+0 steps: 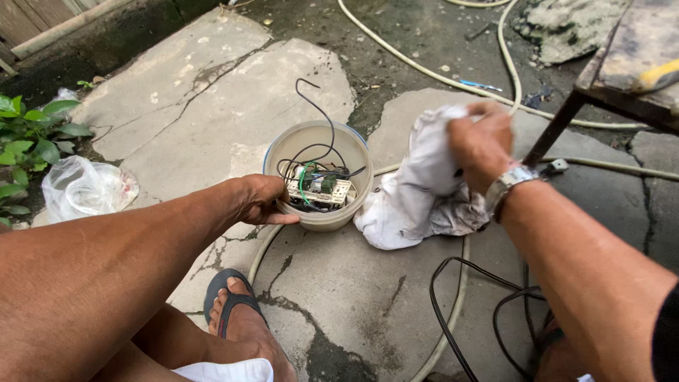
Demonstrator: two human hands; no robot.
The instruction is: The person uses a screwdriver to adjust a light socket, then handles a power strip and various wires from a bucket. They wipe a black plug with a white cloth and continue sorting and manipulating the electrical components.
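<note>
Best to keep left hand (262,200) curled round the tub (318,173) rim mid-frame while right hand (481,145), fist bunched on white rag (424,184), wipes gently around the circuit board (320,191).

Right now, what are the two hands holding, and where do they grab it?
The left hand grips the tub at its near left side. The right hand clutches the white cloth at its bunched top.
</note>
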